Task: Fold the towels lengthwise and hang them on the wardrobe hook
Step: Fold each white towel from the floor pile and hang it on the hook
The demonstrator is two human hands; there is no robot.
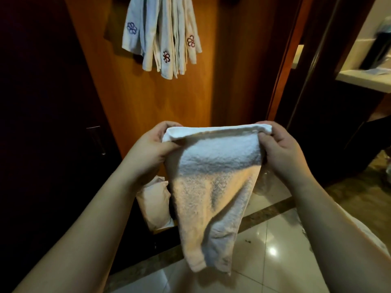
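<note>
Below both hands' grip, towel (pixel 211 187).

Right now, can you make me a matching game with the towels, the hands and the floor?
Things:
1. left hand
2. right hand
3. hanging towels
4. floor

Places or states:
A. shiny tiles
B. up on the wooden door
C. pinching the held towel's right corner
D. pinching the held towel's left corner

Pairs: 1-D, 2-C, 3-B, 4-A
</note>
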